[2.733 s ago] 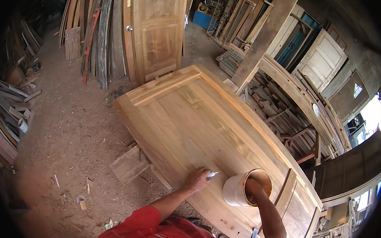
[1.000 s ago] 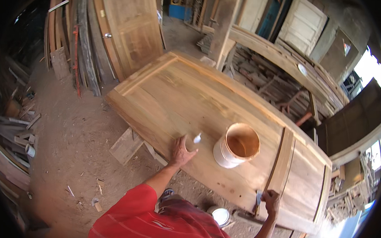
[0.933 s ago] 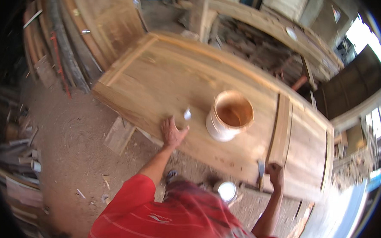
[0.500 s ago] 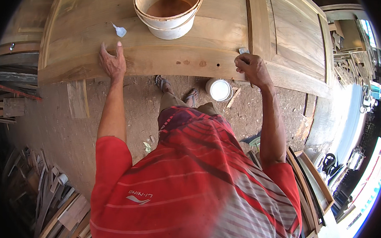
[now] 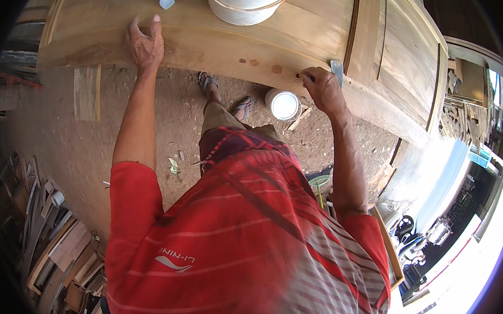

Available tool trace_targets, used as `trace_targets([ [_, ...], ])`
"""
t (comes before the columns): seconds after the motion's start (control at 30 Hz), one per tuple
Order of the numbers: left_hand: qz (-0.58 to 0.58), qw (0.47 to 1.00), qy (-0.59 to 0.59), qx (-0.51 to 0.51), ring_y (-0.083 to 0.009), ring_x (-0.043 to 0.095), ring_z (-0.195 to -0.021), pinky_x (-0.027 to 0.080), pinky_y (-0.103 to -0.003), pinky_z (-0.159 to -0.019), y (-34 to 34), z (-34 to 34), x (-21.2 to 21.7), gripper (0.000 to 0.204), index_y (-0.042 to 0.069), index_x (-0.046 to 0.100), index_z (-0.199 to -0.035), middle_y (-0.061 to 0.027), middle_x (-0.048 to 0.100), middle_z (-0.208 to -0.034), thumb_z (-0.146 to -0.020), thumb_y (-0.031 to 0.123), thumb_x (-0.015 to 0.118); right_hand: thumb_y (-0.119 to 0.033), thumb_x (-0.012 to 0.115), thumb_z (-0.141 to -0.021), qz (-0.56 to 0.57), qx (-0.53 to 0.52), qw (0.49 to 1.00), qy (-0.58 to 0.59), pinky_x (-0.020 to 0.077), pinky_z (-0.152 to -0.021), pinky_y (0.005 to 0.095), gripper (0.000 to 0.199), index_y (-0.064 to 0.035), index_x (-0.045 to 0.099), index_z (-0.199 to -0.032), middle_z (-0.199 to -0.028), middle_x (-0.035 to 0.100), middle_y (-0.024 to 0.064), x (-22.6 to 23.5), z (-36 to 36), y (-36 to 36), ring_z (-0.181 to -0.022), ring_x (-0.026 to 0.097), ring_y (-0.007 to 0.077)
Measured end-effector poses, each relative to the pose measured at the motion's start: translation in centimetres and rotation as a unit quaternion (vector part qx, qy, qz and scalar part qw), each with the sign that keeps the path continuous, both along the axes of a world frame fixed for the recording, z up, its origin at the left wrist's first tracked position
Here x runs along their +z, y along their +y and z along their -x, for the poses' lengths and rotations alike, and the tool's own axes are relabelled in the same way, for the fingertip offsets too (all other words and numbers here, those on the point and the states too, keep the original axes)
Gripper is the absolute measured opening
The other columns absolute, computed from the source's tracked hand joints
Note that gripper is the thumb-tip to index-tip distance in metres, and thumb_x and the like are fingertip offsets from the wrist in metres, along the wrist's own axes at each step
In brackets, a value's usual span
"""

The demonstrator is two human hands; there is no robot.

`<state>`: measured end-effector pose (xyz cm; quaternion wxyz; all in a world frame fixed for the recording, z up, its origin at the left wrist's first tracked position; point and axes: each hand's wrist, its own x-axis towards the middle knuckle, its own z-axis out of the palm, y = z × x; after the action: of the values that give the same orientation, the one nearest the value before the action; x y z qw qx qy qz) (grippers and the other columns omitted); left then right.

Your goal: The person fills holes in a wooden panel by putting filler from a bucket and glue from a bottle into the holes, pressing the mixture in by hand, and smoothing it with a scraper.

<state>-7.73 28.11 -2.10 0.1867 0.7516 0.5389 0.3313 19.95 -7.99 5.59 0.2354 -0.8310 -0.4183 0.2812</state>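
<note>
A large panelled wooden door (image 5: 200, 43) lies flat in front of me. My left hand (image 5: 145, 44) rests on its near edge, open, thumb and fingers apart, holding nothing. My right hand (image 5: 323, 88) is closed at the same edge farther right, its fingertips by a small dark hole (image 5: 298, 75). The flat grey blade of a putty knife (image 5: 337, 70) sticks up beside its knuckles; the handle is hidden in the grip. Several reddish-brown patches (image 5: 277, 69) mark the wood left of that hand. Beyond my left hand lies a small pale plastic spatula (image 5: 166, 0).
A white bucket (image 5: 242, 8) with brown contents stands on the door. On the dirt floor, near my feet, is a white pail (image 5: 284, 106) beside a wood scrap. Wood offcuts (image 5: 68, 246) are heaped at lower left, and more timber (image 5: 460, 120) is stacked at right.
The view has shifted, so the door and bucket sit higher and turned. My right hand has come to the hole, and the knife blade now shows to its right. My left hand stays on the edge.
</note>
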Motion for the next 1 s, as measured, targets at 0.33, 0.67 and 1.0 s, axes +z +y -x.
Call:
trace_targets([
  [0.33, -0.005, 1.000, -0.019, -0.001, -0.0442, 0.055, -0.130, 0.042, -0.054, -0.111, 0.3, 0.0, -0.7, 0.078, -0.002, 0.060, -0.138, -0.0258, 0.060, -0.137, -0.096, 0.064, 0.064, -0.016, 0.068, -0.098, -0.002, 0.031, 0.995, -0.100, 0.0557, -0.080, 0.0489, 0.017, -0.0002, 0.072, -0.103, -0.098, 0.073, 0.0234, 0.0, 0.9, 0.7, -0.089, 0.071, 0.0433],
  [0.67, -0.027, 1.000, -0.009, -0.009, -0.0441, 0.055, -0.130, 0.044, -0.053, -0.110, 0.6, 0.2, -0.7, 0.074, -0.001, 0.063, -0.137, -0.0250, 0.060, -0.137, -0.095, 0.061, 0.066, -0.012, 0.072, -0.096, 0.013, 0.043, 0.991, -0.128, 0.0577, -0.078, 0.0448, 0.014, -0.0017, 0.074, -0.105, -0.097, 0.075, 0.0196, -0.1, 1.1, 0.7, -0.087, 0.074, 0.0380],
  [1.0, -0.054, 0.999, 0.001, -0.006, -0.0444, 0.059, -0.126, 0.045, -0.052, -0.108, 0.8, 0.3, -1.2, 0.065, -0.002, 0.069, -0.131, -0.0260, 0.065, -0.132, -0.096, 0.054, 0.070, -0.012, 0.065, -0.096, 0.013, 0.044, 0.993, -0.110, 0.0543, -0.080, 0.0528, 0.012, -0.0001, 0.068, -0.100, -0.099, 0.070, 0.0235, -0.1, 1.3, 0.8, -0.092, 0.069, 0.0459],
])
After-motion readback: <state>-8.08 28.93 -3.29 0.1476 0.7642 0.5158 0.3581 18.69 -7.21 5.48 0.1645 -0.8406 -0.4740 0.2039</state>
